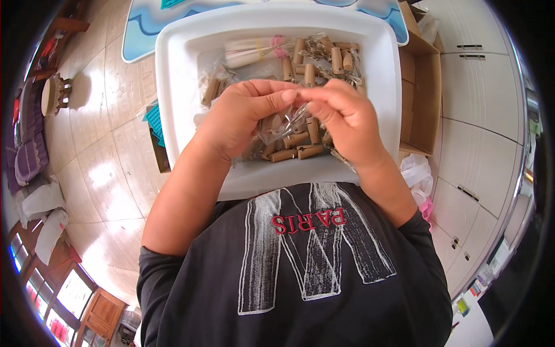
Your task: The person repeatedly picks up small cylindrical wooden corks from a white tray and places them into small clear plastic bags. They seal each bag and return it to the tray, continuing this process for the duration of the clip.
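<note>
My left hand (247, 111) and my right hand (345, 115) meet over a white plastic tub, each in a pinch. Between them hangs a clear plastic bag (283, 124), its upper edge gathered at the fingertips. What lies inside the bag is hard to make out through the shine. Below and behind the hands, several small brown cylinders (296, 139) lie loose in the tub (378, 121), some among crinkled clear wrapping. A bundle of pale sticks (245, 53) with a pink tie (279, 45) rests at the tub's far side.
Under the tub's far end is a table with a blue-and-white top (141, 34). An open cardboard box (421, 95) stands to the right, before white cabinets (480, 87). On the left are a teal basket (154, 122) and a round stool (52, 96) on the tiled floor.
</note>
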A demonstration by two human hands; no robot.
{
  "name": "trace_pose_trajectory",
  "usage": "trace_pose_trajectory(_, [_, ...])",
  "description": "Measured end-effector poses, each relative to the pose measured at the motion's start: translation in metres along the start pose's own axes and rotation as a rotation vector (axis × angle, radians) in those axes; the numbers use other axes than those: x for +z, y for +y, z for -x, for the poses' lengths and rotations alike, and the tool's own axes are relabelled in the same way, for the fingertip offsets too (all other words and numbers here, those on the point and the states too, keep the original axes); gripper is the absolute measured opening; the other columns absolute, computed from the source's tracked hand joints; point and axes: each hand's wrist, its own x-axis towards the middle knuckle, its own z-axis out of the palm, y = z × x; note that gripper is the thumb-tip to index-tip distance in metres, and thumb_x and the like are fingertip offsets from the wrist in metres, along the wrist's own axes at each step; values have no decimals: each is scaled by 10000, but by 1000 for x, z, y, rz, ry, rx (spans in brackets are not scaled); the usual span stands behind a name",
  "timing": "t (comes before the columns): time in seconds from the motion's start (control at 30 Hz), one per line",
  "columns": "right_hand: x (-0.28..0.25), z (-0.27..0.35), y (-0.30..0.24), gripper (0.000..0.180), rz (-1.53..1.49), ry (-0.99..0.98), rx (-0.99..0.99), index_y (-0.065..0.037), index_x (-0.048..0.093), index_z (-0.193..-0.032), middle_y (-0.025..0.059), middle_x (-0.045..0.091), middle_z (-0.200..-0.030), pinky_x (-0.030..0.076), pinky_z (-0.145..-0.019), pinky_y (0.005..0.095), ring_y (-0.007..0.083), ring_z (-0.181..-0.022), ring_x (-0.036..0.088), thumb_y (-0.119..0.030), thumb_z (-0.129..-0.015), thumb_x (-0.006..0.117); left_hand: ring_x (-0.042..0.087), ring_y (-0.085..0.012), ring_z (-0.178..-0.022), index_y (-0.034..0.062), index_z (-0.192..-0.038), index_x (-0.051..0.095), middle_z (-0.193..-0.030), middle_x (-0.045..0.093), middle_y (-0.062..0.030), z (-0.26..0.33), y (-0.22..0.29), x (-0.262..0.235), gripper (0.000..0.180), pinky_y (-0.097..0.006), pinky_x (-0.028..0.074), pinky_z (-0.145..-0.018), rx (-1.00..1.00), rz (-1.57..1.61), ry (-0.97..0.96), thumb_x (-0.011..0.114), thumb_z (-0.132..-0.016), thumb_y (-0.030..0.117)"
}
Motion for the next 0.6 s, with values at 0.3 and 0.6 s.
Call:
trace_pose_trajectory(0.3, [1, 0, -2, 181, -111, 16, 174, -19, 630, -912, 15, 534, -890, 382, -587, 195, 56, -665, 447, -91, -758, 693, 596, -127, -856, -39, -1071, 570, -949, 627, -83, 0, -2, -2, 286, -255, 478, -762, -56, 69, 29, 566, -877, 172])
trace_pose_trajectory(0.6, [-10, -3, 8, 85, -262, 232, 239, -19, 608, -781, 7, 552, -866, 380, -623, 196, 65, -684, 449, -45, -747, 681, 603, -135, -830, -32, -1084, 571, -945, 631, -76, 8, 4, -7, 312, -239, 477, -760, -122, -17, 4, 623, -825, 136])
